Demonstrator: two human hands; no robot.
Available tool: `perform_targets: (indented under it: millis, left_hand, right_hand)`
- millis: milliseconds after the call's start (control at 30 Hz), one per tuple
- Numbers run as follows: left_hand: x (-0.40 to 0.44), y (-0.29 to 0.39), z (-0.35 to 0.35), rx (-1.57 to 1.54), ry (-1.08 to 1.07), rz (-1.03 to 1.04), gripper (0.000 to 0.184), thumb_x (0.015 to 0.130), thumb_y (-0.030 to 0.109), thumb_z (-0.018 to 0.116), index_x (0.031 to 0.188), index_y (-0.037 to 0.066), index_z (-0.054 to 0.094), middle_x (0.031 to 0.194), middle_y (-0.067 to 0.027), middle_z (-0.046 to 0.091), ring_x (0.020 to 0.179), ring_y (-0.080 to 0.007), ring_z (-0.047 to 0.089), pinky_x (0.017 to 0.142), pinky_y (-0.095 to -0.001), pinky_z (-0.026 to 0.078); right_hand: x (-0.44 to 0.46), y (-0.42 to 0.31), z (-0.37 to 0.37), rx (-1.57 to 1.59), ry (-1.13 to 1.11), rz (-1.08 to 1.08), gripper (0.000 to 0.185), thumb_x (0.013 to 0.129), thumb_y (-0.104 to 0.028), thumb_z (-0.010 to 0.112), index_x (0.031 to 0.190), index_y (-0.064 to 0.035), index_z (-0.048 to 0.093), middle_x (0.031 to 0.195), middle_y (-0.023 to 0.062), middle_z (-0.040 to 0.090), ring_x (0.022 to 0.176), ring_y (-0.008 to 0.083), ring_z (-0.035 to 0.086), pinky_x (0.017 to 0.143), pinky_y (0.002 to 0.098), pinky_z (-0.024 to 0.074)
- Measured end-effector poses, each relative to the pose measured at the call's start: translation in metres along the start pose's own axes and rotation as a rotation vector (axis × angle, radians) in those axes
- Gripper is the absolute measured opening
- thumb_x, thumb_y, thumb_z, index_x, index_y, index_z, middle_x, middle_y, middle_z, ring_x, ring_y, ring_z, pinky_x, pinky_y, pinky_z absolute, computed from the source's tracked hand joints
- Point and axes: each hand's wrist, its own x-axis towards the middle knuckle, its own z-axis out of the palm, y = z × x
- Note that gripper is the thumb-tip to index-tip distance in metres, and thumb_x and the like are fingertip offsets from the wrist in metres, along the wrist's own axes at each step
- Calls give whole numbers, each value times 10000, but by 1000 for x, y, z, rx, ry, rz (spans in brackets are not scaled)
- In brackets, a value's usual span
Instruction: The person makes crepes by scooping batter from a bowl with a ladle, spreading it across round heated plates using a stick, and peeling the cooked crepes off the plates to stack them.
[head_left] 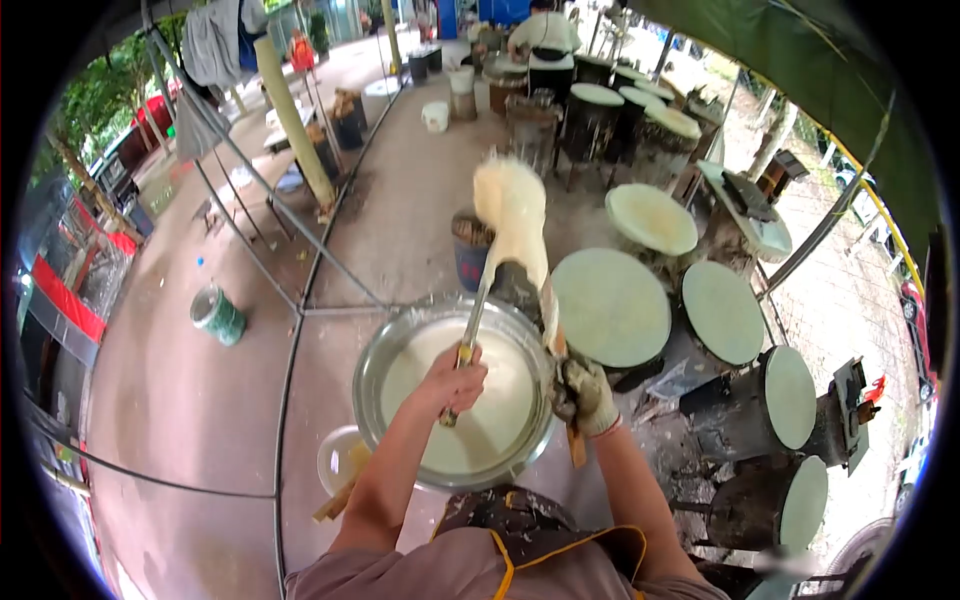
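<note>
My bare left hand (455, 382) is closed around the handle of a long metal tool (477, 315), raised over a wide metal basin (372, 345). My right hand (588, 395), in a soiled glove, is wrapped around a flat wooden stick (577, 447). A pale, sticky mass of batter (512, 200) stretches up and covers the far ends of both tools, so the shape of those ends is hidden. Smooth white batter (490, 425) fills much of the basin, which stands on the ground just ahead of my apron (510, 515).
To the right stand several drum stoves with round pale-topped plates (612, 308). A clear tub (340, 458) sits left of the basin, and a green bucket (218, 315) farther left. A dark bucket (470, 255) stands beyond the basin. Another person (545, 35) is far back. Metal poles (285, 400) cross the left side.
</note>
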Motion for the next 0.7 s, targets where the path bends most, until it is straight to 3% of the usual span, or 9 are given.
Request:
perform_targets:
  millis: [67, 133, 300, 400, 433, 533, 600, 633, 700]
  left_hand:
    - [-8, -17, 5, 28, 123, -131, 161, 819, 63, 535, 868, 134, 399, 520, 24, 345, 354, -62, 304, 299, -232, 253]
    - [-9, -44, 6, -8, 47, -284, 125, 835, 89, 530, 827, 120, 409, 517, 23, 359, 363, -74, 326, 308, -240, 276]
    - [-5, -118, 24, -352, -98, -694, 200, 871, 87, 472, 697, 118, 379, 539, 38, 368, 389, -47, 339, 354, -219, 309]
    - [-11, -139, 80, -273, -175, -770, 215, 872, 79, 468, 685, 119, 371, 547, 41, 370, 396, -32, 334, 364, -216, 307]
    - [-12, -145, 103, -147, -197, -763, 235, 887, 111, 453, 668, 113, 371, 530, 35, 343, 394, -58, 312, 357, -220, 261]
    - [-41, -145, 196, 192, -342, -580, 159, 862, 91, 509, 811, 109, 359, 546, 35, 347, 406, -59, 351, 359, -232, 304]
    - [-64, -157, 251, 406, -475, -423, 153, 864, 81, 517, 878, 104, 366, 560, 24, 374, 409, -70, 367, 359, -243, 308]
    - [-75, -169, 273, 482, -558, -367, 146, 866, 78, 516, 884, 99, 373, 564, 22, 383, 414, -68, 373, 362, -243, 309]
    - [-98, -204, 316, 584, -722, -294, 137, 869, 74, 516, 893, 91, 382, 573, 21, 399, 426, -60, 384, 372, -237, 310]
  right_hand:
    - [-13, 7, -10, -187, 214, -19, 279, 877, -260, 570, 1059, -53, 525, 615, 22, 516, 428, 106, 445, 359, 220, 311]
    - [-20, 42, -61, -253, 317, 104, 323, 875, -259, 577, 1112, -43, 537, 602, 21, 526, 411, 104, 439, 347, 229, 306]
    - [-100, 90, -125, -259, 515, 120, 342, 869, -250, 583, 1138, -40, 557, 574, 42, 551, 365, 112, 425, 321, 249, 304]
    - [-167, 89, -143, -267, 663, 74, 181, 870, -246, 580, 959, -88, 591, 542, 16, 532, 344, 107, 419, 310, 257, 311]
    - [-190, 87, -148, -226, 726, 25, 191, 880, -248, 573, 984, -89, 595, 537, 10, 531, 346, 107, 427, 310, 259, 315]
    - [-268, 64, -152, -185, 848, -166, 149, 886, -238, 570, 946, -103, 592, 548, 0, 522, 374, 104, 449, 322, 248, 319]
    - [-331, 54, -151, 0, 890, -400, 129, 905, -212, 532, 807, -128, 536, 568, -8, 506, 427, 95, 473, 353, 223, 326]
    - [-369, 52, -153, -5, 910, -459, 176, 887, -226, 569, 950, -62, 565, 632, -21, 522, 459, 65, 467, 382, 198, 335]
    - [-438, 60, -155, -25, 1035, -619, 274, 889, -196, 545, 1103, -25, 549, 653, -26, 521, 487, 46, 448, 419, 184, 345]
